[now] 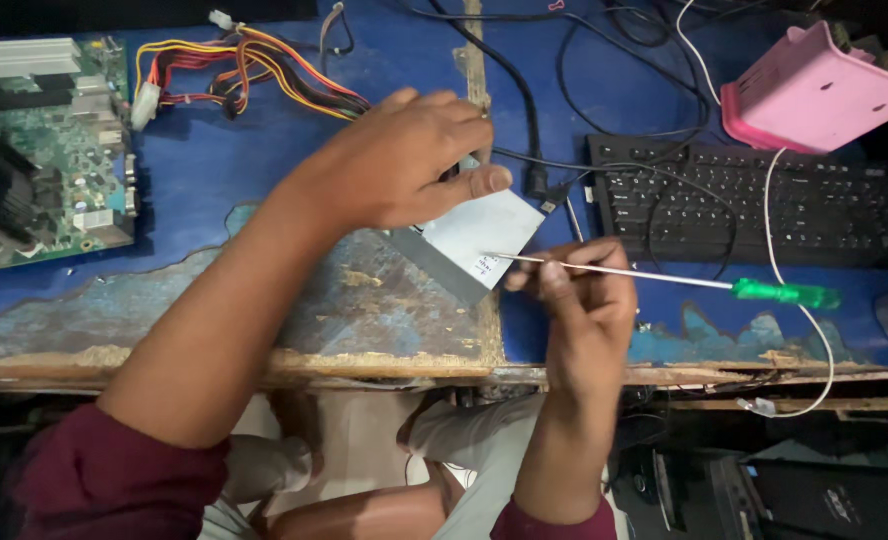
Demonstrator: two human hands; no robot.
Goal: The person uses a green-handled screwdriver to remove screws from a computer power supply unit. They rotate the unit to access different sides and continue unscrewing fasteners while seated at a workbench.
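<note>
My left hand (404,160) lies over a grey metal box (479,240) with a bundle of coloured wires (254,75) running from it, gripping it on the blue worn table (264,180). My right hand (579,290) pinches the thin metal shaft of a long screwdriver with a green handle (784,293). The shaft's tip sits against the box's near corner, by a small white label. The handle points right, lying low over the table.
A green circuit board (44,150) lies at the far left. A black keyboard (754,205) sits to the right, with black and white cables across it. A pink plastic tray (814,90) stands at the back right. The table's chipped wooden edge (364,365) runs below my hands.
</note>
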